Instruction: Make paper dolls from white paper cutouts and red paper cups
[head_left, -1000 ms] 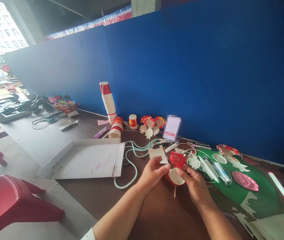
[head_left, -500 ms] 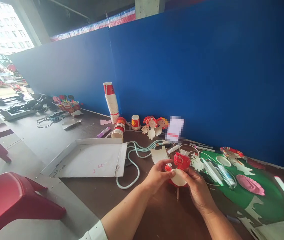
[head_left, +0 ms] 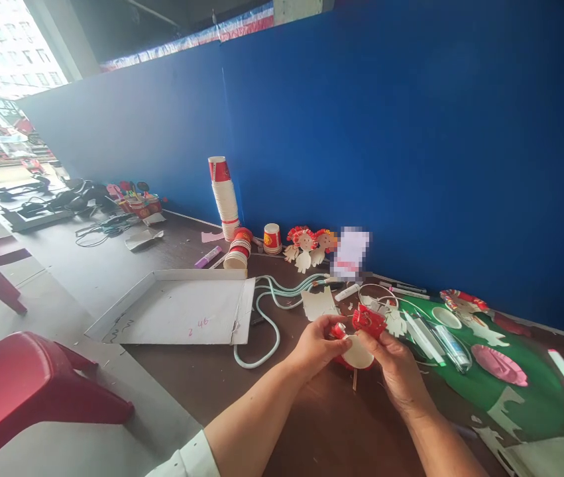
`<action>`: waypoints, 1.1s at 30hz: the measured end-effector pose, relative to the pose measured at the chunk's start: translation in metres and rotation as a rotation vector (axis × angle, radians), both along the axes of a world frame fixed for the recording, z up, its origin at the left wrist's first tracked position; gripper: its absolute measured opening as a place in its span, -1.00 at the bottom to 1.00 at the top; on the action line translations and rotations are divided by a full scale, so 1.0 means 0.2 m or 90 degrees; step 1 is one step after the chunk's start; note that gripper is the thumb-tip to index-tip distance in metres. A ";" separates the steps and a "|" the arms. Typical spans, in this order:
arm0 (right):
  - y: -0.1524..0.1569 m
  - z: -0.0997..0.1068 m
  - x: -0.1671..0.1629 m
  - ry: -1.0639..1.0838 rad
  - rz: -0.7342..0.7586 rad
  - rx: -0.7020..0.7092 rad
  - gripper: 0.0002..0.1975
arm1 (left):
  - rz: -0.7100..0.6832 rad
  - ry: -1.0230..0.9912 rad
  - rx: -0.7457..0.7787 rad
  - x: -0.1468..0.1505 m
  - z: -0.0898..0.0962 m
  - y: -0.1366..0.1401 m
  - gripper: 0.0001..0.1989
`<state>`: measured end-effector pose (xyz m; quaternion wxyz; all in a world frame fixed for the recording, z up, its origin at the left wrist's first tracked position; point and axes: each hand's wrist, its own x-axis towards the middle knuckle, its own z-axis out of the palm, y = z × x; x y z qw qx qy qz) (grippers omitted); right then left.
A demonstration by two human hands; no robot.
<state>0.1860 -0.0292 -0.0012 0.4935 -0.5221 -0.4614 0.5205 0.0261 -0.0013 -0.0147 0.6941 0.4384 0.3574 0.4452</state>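
Between my hands is a paper-cup craft with a round white face, red cut strips around it and a thin stick pointing down. My left hand pinches its left side, thumb on the white disc, beside a curled red piece. On the opposite side, the fingers of my right hand close on the edge near a raised red flap. Fingers cover part of the craft. Just beyond lie a white paper scrap and a white glue stick.
An open white box lid lies left, beside a looped pale cable. Paper cups stand stacked against the blue partition. Paper figures lean nearby. Markers and a pink fluted paper piece rest right; a red stool stands left.
The red flap at the top of the craft has tilted and shifted right, along with my right hand. My left hand keeps its grip. The whole view has shifted slightly.
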 end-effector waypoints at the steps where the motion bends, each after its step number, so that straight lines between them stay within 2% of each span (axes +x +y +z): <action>1: 0.00 0.00 0.00 -0.001 -0.007 0.004 -0.53 | 0.002 0.011 0.005 0.00 0.00 0.00 -0.35; 9: 0.00 -0.01 0.01 -0.018 0.008 -0.035 -0.58 | 0.002 0.076 0.031 0.00 0.03 -0.02 -0.45; 15: 0.00 -0.01 0.02 -0.097 -0.012 -0.004 -0.59 | 0.024 0.059 0.023 -0.01 0.02 0.00 -0.44; 18: 0.00 -0.03 0.05 -0.062 0.023 -0.012 -0.55 | 0.030 0.047 0.015 -0.02 0.01 0.00 -0.45; 22: 0.00 -0.02 0.04 -0.027 0.008 -0.021 -0.50 | 0.029 0.033 0.013 -0.02 0.01 0.01 -0.46; 27: -0.01 0.04 -0.02 -0.026 0.023 -0.023 -0.54 | 0.023 0.069 0.009 -0.01 0.02 -0.01 -0.48; 33: -0.01 0.03 -0.02 -0.059 -0.016 -0.045 -0.60 | -0.008 0.063 0.019 -0.01 0.03 -0.01 -0.52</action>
